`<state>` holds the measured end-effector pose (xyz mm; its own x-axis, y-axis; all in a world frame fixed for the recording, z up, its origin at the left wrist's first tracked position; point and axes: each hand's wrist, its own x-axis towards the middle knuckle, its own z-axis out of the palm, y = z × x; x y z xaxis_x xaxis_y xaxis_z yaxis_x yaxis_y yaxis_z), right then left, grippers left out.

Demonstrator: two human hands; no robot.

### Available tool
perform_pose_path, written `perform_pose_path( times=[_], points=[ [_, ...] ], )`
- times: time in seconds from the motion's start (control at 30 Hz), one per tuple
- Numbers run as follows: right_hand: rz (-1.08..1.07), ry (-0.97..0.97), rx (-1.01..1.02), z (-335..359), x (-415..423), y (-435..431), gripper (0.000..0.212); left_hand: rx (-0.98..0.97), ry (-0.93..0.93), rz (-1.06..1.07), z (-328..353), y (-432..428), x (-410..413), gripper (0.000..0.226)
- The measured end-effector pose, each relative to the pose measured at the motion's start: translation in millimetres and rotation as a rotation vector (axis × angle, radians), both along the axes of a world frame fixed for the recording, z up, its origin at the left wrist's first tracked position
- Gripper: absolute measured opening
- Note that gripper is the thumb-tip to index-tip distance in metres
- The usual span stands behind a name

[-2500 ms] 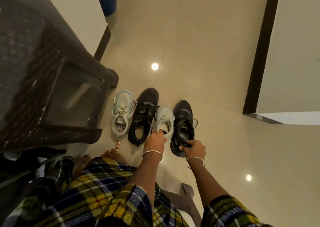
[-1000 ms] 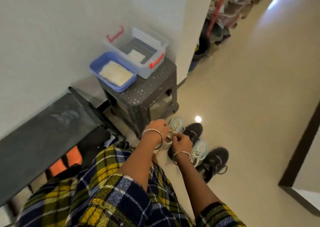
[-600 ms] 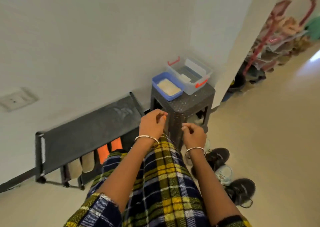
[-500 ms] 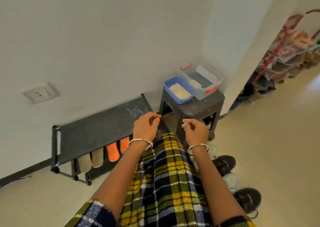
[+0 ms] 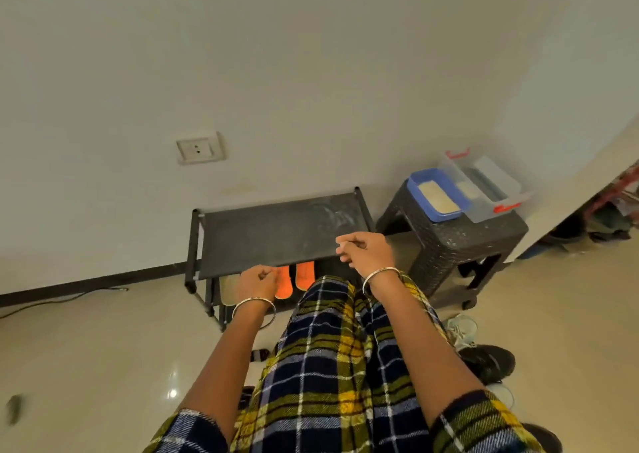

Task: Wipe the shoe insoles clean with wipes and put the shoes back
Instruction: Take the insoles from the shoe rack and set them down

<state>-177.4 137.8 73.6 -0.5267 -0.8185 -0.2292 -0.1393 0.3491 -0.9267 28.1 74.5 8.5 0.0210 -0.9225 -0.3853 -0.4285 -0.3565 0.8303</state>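
Note:
My left hand (image 5: 257,281) and my right hand (image 5: 366,252) are raised over my knees with fingers curled; nothing shows in either. Beyond them stands a low black shoe rack (image 5: 276,231). Two orange insoles (image 5: 304,274) and a pale insole (image 5: 228,290) lean upright under its top shelf. Along the floor at right lie a pale shoe (image 5: 461,328), a black shoe (image 5: 487,361) and parts of two more, partly hidden by my right arm. A blue tub of wipes (image 5: 436,193) sits on a dark plastic stool (image 5: 453,245).
A clear box with red clips (image 5: 484,190) stands beside the blue tub. The wall carries a socket (image 5: 200,148), and a cable (image 5: 62,297) runs along the floor at left. A cluttered rack (image 5: 615,203) is at far right. Plaid trousers fill the foreground.
Both hands left the shoes on the floor and rose in front of me. The view swung up and left from the shoes to the rack and wall.

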Motion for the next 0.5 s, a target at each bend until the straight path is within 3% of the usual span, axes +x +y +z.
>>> perform_pose_path(
  times=[0.3, 0.5],
  points=[
    [-0.173, -0.38, 0.514, -107.1, -11.8, -75.7, 0.002, 0.36, 0.085, 0.161, -89.8, -52.8, 7.3, 0.019],
    [-0.15, -0.429, 0.686, -182.7, -11.1, -120.0, 0.01, 0.593, 0.124, 0.302, -153.9, -84.8, -8.7, 0.011]
  ],
)
